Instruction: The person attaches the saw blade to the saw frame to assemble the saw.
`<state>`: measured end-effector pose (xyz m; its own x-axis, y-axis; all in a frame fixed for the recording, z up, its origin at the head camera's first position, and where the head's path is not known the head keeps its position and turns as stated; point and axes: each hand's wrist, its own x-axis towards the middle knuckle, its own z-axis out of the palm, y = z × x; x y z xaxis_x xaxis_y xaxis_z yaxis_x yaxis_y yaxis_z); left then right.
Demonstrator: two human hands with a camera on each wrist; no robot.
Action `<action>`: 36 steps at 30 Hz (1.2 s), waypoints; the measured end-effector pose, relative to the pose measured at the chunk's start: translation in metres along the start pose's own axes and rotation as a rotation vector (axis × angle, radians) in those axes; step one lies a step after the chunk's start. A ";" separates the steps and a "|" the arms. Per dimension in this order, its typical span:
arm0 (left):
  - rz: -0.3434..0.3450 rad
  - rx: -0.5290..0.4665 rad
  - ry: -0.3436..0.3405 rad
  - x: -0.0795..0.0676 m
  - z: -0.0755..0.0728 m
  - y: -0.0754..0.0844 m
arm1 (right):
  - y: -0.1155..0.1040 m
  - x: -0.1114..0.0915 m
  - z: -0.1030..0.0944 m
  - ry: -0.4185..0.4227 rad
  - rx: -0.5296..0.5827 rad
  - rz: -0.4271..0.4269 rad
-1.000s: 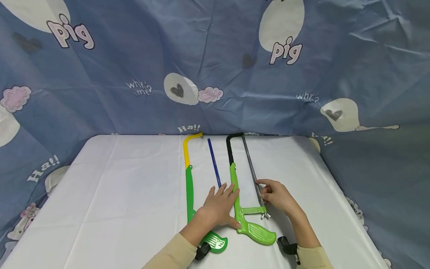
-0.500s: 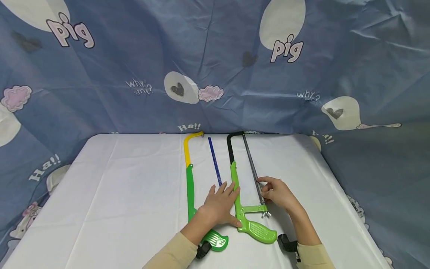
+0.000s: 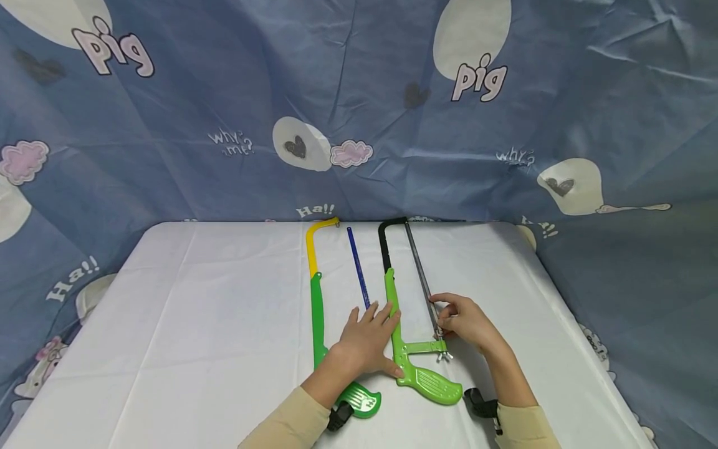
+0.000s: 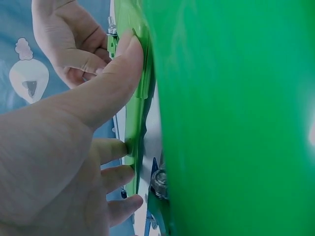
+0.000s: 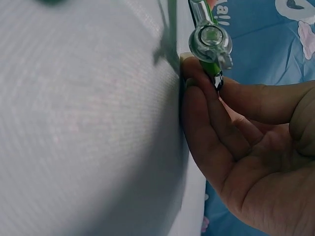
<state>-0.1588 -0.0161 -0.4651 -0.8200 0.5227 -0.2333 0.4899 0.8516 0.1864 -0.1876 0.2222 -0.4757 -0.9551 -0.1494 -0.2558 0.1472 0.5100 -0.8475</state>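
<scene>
A light green hacksaw (image 3: 434, 386) with a black front arm lies on the white table. Its grey blade (image 3: 419, 262) runs from the black tip down to the green lower bracket, where a wing nut (image 3: 445, 357) sits. My left hand (image 3: 364, 343) rests on the frame with fingers spread and thumb near the handle. With thumb and fingers, my right hand (image 3: 465, 321) pinches the blade's lower end beside the bracket. In the right wrist view the wing nut (image 5: 211, 42) shows just above the pinching fingertips. The blade's very end is hidden there by the fingers.
Left of it lies a second hacksaw (image 3: 317, 312), green with a yellow front arm, partly under my left forearm. A loose blue blade (image 3: 358, 262) lies between the two saws, its lower part behind my left hand. Blue printed cloth (image 3: 359, 93) hangs behind the table.
</scene>
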 end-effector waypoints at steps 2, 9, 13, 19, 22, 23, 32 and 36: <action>0.000 0.002 0.000 0.000 0.000 0.000 | 0.000 0.000 0.000 0.001 0.006 0.000; 0.003 0.003 -0.006 0.000 0.001 0.000 | -0.001 -0.001 0.002 0.005 -0.036 -0.014; 0.001 0.000 -0.011 0.000 0.001 0.000 | -0.001 0.000 0.003 -0.001 -0.048 -0.025; 0.000 -0.002 -0.008 0.001 0.001 0.000 | -0.001 0.001 0.001 -0.018 -0.025 -0.014; 0.002 -0.006 -0.007 0.001 0.000 -0.001 | 0.000 0.002 -0.001 -0.023 0.000 -0.013; 0.002 -0.008 -0.007 0.001 0.000 -0.001 | 0.000 0.002 -0.001 -0.027 0.002 -0.019; 0.006 -0.012 -0.009 0.001 -0.002 -0.001 | 0.001 0.003 -0.001 -0.020 0.000 -0.019; 0.005 -0.011 -0.011 0.002 -0.001 -0.001 | -0.002 0.003 -0.001 -0.019 -0.017 -0.027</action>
<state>-0.1611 -0.0166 -0.4645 -0.8143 0.5271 -0.2431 0.4903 0.8488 0.1980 -0.1905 0.2214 -0.4745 -0.9535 -0.1794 -0.2422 0.1172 0.5195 -0.8464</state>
